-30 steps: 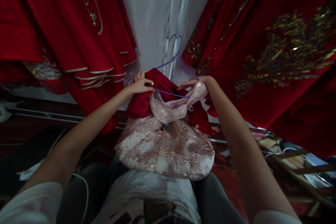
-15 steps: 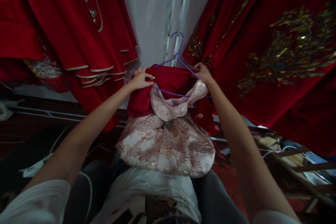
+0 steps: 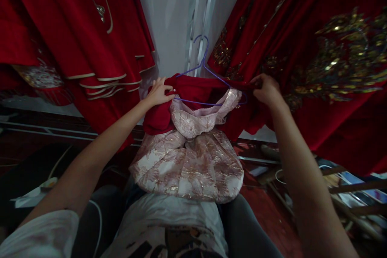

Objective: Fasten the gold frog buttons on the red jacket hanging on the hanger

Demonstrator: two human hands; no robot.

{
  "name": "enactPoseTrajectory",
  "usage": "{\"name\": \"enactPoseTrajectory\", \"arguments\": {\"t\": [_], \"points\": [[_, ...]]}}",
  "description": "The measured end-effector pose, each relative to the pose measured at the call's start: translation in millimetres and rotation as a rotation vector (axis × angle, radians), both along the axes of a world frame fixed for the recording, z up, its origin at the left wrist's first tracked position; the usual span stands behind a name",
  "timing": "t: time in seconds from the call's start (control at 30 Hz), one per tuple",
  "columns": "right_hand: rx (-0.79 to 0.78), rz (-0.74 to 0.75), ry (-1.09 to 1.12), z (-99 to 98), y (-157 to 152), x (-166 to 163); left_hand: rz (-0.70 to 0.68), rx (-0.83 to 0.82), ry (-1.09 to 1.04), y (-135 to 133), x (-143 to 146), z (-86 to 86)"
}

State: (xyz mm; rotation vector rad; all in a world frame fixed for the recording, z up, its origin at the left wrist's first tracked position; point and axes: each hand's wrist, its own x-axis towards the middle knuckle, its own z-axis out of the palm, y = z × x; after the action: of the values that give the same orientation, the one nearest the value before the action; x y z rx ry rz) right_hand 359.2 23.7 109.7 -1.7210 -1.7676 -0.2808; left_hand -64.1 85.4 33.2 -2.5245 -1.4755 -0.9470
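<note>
A purple hanger (image 3: 203, 62) carries a pink and gold brocade dress (image 3: 193, 165), its skirt spreading over my lap. Around the hanger's shoulders lies a red garment (image 3: 193, 84), partly behind the dress's neckline. My left hand (image 3: 160, 92) pinches the red cloth and the hanger's left end near the dress's left shoulder. Out to the right, my right hand (image 3: 266, 88) grips the edge of the red garment and holds it stretched away from the hanger. The dress's right strap rests on the hanger's right arm.
Red garments with pale piping (image 3: 102, 76) hang on the left. A red garment with gold sequins (image 3: 347, 56) hangs on the right. Metal rails (image 3: 199, 20) run up the middle before a pale wall. A wooden rack (image 3: 347, 189) with items stands low right.
My right hand has left the hanger's right shoulder and moved right, pulling the red garment's edge out with it. My left hand keeps its place on the left end.
</note>
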Motion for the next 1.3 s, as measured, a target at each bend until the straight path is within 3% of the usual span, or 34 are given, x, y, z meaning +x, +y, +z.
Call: {"name": "enactPoseTrajectory", "arguments": {"t": [0.1,0.2,0.4,0.47,0.6,0.73,0.93,1.07,1.13,1.23,1.3], "points": [[-0.185,-0.097,-0.145,-4.2,-8.2,6.6,0.003,-0.003,0.006,-4.4,-2.6,0.1],[-0.212,-0.114,-0.195,-9.5,-18.5,9.2,0.013,-0.001,0.006,-9.1,-1.3,0.1],[-0.241,0.211,-0.116,-18.6,-47.4,-11.6,0.022,-0.009,-0.025,-19.9,10.3,-4.2],[-0.258,0.253,-0.121,-24.3,-48.7,-24.8,0.026,-0.013,-0.038,-23.3,12.5,-5.9],[-0.252,0.267,-0.159,-44.9,-40.0,-57.3,0.035,0.002,-0.107,-27.0,15.5,-9.7],[-0.263,0.465,-0.133,-68.1,-39.1,-100.5,0.051,0.014,-0.338,-34.7,34.8,-20.2],[-0.317,0.762,0.105,-97.6,-48.3,-161.0,-0.193,-0.094,-0.557,-80.6,83.8,-58.1],[-0.368,0.95,0.366,-120.9,-46.7,-178.4,-0.266,-0.054,-0.607,-99.4,84.8,-70.9],[-0.3,0.891,0.344,-126.4,-48.3,-181.2,-0.23,-0.01,-0.598,-98.8,78.0,-68.1],[-0.013,0.683,0.301,-123.7,-53.6,-182.3,-0.183,-0.031,-0.589,-92.2,71.1,-59.6],[0.151,0.584,0.396,-117.6,-54.6,-181.7,-0.2,-0.107,-0.598,-87.1,70.8,-55.6]]}}
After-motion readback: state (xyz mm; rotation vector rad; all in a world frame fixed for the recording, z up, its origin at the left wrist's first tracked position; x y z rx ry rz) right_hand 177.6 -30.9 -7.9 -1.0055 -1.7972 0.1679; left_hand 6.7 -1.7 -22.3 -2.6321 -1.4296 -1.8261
